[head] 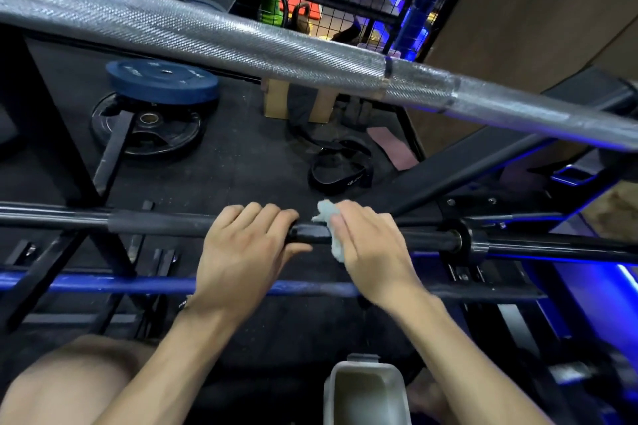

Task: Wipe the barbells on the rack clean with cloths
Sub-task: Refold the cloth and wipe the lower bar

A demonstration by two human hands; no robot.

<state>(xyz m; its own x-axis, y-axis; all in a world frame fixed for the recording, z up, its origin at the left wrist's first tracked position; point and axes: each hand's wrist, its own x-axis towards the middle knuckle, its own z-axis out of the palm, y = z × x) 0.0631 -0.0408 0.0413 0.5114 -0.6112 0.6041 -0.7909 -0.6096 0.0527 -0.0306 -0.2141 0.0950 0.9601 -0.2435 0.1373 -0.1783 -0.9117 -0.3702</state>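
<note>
A black barbell (155, 222) runs left to right across the middle of the view. My left hand (241, 248) grips its shaft from above, fingers curled over the bar. Just to its right, my right hand (369, 252) holds a pale blue cloth (328, 212) wrapped around the same bar; the cloth pokes out above and below my fingers. A silver knurled barbell (221, 34) crosses the upper part of the view, close to the camera. Below the black bar lies a blue barbell (103, 285).
A blue weight plate (162, 81) and a black plate (148, 129) lie on the dark floor at the left. A black belt (340, 171) sits on the floor ahead. A grey container (367, 390) stands by my knees. Black rack frame (483, 162) at right.
</note>
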